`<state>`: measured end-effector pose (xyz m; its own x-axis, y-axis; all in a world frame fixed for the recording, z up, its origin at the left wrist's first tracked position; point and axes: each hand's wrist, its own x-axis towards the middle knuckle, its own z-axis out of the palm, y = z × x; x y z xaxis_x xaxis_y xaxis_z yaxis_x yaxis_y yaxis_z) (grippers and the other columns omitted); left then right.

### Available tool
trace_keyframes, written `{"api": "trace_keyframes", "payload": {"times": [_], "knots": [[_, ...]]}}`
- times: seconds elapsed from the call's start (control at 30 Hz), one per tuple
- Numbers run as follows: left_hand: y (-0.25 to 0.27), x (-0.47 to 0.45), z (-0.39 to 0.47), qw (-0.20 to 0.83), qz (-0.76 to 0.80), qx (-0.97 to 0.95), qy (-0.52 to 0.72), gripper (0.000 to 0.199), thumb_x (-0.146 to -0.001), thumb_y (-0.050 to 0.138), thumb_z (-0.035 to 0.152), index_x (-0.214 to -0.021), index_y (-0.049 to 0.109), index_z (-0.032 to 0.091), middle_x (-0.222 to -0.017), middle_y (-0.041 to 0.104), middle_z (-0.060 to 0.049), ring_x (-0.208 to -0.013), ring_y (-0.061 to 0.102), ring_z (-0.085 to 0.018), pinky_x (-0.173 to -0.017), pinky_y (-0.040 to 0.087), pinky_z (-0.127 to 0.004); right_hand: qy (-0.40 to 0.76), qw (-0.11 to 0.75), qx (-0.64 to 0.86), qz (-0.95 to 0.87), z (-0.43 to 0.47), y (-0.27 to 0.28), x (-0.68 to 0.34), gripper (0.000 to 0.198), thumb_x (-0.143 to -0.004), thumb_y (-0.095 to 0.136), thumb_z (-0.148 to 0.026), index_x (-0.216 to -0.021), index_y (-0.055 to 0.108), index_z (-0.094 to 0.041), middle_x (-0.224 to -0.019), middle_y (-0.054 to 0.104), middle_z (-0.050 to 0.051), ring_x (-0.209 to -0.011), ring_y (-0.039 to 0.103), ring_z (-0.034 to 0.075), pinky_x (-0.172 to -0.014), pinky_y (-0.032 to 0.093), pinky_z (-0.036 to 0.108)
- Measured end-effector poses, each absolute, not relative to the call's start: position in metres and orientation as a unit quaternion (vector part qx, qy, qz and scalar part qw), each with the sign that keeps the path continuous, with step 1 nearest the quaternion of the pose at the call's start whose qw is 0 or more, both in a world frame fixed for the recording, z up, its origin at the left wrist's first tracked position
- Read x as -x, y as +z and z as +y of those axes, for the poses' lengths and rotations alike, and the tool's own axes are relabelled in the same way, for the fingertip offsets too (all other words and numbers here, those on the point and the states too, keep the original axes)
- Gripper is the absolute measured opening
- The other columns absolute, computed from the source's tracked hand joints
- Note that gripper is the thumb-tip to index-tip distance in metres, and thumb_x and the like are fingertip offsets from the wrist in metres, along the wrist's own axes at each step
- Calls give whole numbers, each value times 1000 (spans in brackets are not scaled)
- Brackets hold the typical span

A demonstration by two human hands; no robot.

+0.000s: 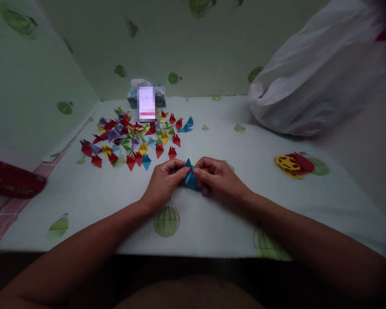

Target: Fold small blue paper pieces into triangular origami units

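Together, left hand (163, 180) and right hand (216, 177) pinch a blue folded paper (190, 176) just above the table (212, 223), near its front edge, with bare cloth all round. Beyond lies a heap of folded pieces (135, 137), a tissue box (146, 98) behind it. A white bag (318, 81) fills the right corner; its contents are hidden.

Head camera looks forward and down, close over the table (212, 231).
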<state>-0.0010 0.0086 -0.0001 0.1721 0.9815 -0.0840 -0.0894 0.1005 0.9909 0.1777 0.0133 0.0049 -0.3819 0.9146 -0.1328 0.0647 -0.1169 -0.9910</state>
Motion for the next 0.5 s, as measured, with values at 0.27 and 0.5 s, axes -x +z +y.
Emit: {"api": "trace_keyframes", "payload": {"times": [0.27,0.5], "knots": [[-2,-1,7,554,440,-526,472,15,-76,78,30,-81,72,17,-77,70,-1,-69,61,-12,-68,50,-25,706,362,397,-462,9,-2,-173,32,-78,76,-39,-69,53,-18,-52,59,-5,-36,48,6,-34,33,16],[-2,-1,7,545,432,-533,482,13,-76,77,26,-79,69,16,-74,70,0,-67,62,-11,-65,51,-23,699,377,393,-464,8,-2,-172,27,-79,74,-36,-74,55,-18,-53,60,-5,-37,49,6,-34,34,15]]}}
